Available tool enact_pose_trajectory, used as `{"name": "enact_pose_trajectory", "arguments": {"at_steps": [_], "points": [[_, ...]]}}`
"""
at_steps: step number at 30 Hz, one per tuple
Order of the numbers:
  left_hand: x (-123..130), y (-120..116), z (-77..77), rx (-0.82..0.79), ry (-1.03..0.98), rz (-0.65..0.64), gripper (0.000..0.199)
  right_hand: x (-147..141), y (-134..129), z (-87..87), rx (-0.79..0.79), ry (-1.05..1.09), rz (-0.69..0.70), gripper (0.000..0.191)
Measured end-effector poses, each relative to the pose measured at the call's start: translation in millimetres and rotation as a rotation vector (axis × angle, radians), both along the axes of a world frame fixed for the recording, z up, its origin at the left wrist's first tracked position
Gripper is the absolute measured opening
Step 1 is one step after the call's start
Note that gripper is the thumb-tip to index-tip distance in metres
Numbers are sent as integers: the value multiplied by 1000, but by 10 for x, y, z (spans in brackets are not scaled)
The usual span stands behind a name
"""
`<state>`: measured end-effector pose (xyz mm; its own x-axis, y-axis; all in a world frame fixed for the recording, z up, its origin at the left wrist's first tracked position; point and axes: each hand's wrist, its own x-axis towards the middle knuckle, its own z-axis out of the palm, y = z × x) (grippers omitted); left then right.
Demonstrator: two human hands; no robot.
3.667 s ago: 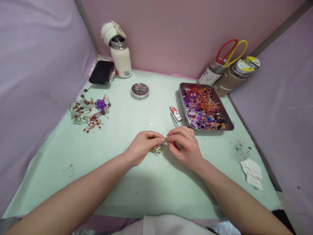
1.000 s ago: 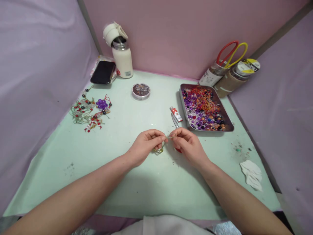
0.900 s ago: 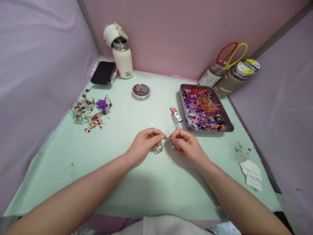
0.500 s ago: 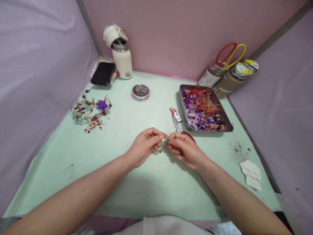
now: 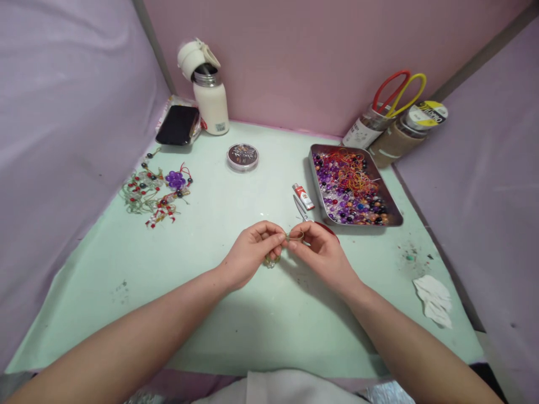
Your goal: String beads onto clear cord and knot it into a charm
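Note:
My left hand (image 5: 255, 252) pinches a thin olive-green cord (image 5: 296, 233) between thumb and forefinger. The cord bends into a small loop across to my right hand (image 5: 320, 249), whose thumb and forefinger close on its other side. Several clear and yellowish beads (image 5: 271, 262) hang just below my left fingers, partly hidden by them. Behind my right hand lies a pair of scissors (image 5: 326, 229) with red handles, half covered by the fingers. A red and white lighter (image 5: 303, 196) rests just beyond the scissors.
A metal tray (image 5: 362, 225) of loose beads and tangled cords stands at right. Beaded strings (image 5: 145, 191) lie at left. Further back are a round tin (image 5: 242, 157), a white flask (image 5: 211, 106), a black phone (image 5: 177, 125) and two jars (image 5: 366, 126). A crumpled tissue (image 5: 433, 300) lies right.
The cord between my hands has gone from nearly straight to an open loop. My right fingers have shifted and opened slightly around it. The hanging beads sit closer under my left hand.

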<state>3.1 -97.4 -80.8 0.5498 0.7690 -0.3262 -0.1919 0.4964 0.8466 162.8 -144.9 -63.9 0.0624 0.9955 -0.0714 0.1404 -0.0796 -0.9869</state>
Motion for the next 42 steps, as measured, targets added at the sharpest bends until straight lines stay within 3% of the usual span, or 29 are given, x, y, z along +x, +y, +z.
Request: {"name": "enact_pose_trajectory", "arguments": {"at_steps": [8, 29, 35, 38, 42], "points": [[13, -2, 12, -14, 74, -60, 23, 11, 32, -44, -69, 160, -171, 22], [-14, -1, 26, -101, 8, -143, 21, -2, 8, -47, -13, 85, -139, 19], [-12, -5, 48, -113, 0, -56, 17, 6, 17, -76, -34, 90, -112, 18], [-15, -1, 45, -129, -34, 3, 18, 29, 24, -156, 80, -91, -121, 16], [-15, 9, 20, -165, -72, 12, 20, 48, 27, -240, 423, -530, -118, 25]]}}
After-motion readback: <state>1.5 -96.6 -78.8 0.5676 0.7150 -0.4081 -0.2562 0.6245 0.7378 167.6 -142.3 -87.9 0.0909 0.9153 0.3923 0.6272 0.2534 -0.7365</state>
